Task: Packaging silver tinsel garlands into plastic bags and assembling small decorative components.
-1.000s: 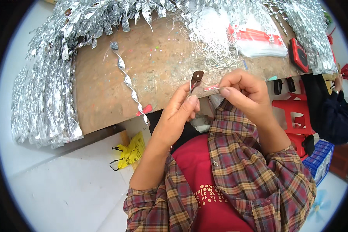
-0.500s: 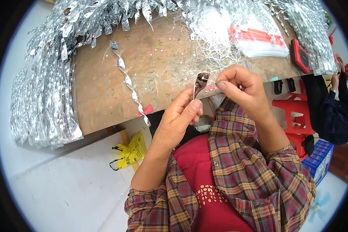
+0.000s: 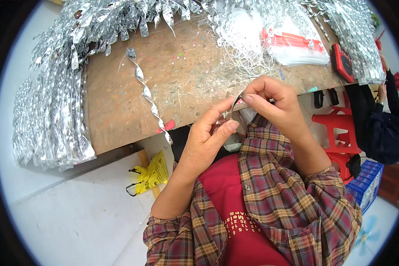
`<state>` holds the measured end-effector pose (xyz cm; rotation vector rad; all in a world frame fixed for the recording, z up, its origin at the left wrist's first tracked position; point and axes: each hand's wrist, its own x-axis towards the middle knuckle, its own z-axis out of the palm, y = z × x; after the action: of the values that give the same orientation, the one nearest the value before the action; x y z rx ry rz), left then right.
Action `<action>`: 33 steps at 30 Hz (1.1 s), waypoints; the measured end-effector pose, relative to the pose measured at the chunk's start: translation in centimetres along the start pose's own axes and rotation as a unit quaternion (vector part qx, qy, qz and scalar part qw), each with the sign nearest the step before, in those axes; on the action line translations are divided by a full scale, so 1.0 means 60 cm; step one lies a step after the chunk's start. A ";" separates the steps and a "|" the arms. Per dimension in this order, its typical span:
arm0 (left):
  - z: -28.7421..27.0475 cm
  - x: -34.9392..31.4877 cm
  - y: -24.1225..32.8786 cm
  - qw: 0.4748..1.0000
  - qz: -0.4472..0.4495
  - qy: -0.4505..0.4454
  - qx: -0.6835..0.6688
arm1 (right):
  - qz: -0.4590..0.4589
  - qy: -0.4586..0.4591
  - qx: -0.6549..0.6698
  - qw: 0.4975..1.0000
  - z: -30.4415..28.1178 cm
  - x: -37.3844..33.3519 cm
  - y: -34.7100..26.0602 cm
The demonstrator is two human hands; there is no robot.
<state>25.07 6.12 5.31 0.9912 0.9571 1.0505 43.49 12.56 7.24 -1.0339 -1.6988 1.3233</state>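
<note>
Head view shows a thin, shiny silver strip, narrow and slightly curved, seen almost edge-on so its face is hard to make out. It stands nearly upright between the two hands, just over the near edge of the wooden workbench. The right hand is closed in a pinch, thumb and forefinger gripping the strip's upper end, with the other fingers curled in. The left hand sits just below and to the left, its thumb and forefinger closed toward the strip's lower end; whether they clamp it fully or only touch it cannot be told. The hands are close together, almost touching, held above the person's red shirt and plaid overshirt. On the bench to the left lies a twisted silver spiral ribbon with a red tip, well apart from the hands. Heaps of silver foil pieces hang over the left and far edges of the bench. Far right of the hands lies a stack of clear bags with red bands, and a tangle of thin white thread sits beside it. A yellow plastic bag hangs under the bench.
</note>
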 end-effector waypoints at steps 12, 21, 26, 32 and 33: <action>-0.004 0.008 0.030 0.998 0.041 0.014 -0.051 | 0.030 -0.086 0.135 0.987 0.000 -0.003 0.013; 0.002 0.020 0.025 0.988 0.112 0.049 0.099 | 0.032 -0.103 0.169 0.980 -0.003 -0.004 0.010; 0.003 0.034 0.035 0.906 0.316 0.107 0.262 | 0.124 -0.131 0.191 0.965 0.000 0.011 -0.027; 0.021 0.044 0.022 0.948 0.239 0.117 0.174 | 0.137 -0.139 0.258 0.946 0.002 0.011 -0.013; 0.031 0.039 0.017 0.948 0.239 0.115 0.174 | 0.153 -0.094 0.266 0.947 0.003 0.012 -0.014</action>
<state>27.11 8.25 6.46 1.4654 1.1504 1.4555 42.91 13.01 8.07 -0.8867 -1.2194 1.9970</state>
